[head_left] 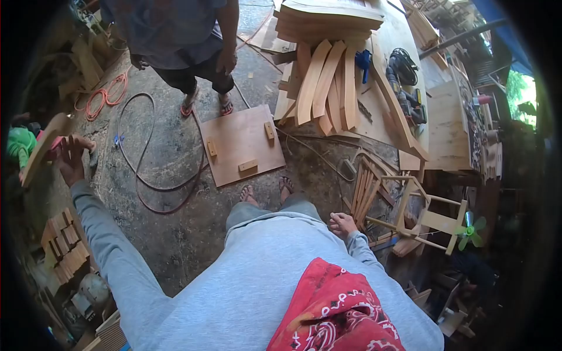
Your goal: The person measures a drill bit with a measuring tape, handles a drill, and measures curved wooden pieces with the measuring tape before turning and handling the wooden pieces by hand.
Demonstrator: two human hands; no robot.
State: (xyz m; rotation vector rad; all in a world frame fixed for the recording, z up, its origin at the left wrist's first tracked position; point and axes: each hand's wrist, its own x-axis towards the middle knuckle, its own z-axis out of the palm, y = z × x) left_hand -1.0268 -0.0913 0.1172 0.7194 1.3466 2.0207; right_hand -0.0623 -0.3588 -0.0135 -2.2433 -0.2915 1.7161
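Left of the plywood panel (237,137), the left hand (71,161) meets a likely stiff curved board (42,151), best grasped mid-edge, grip unclear; the right hand (342,225) curls loosely, empty.

Square tan plywood board (243,140) lies on dark concrete floor (175,245), three oblong tan wooden blocks (248,166) atop. Left: long dark looped hose (159,211); beyond it, coiled orange cord (104,92). Right: pale wooden workbench (381,127) bearing curved tan wooden planks (329,77).
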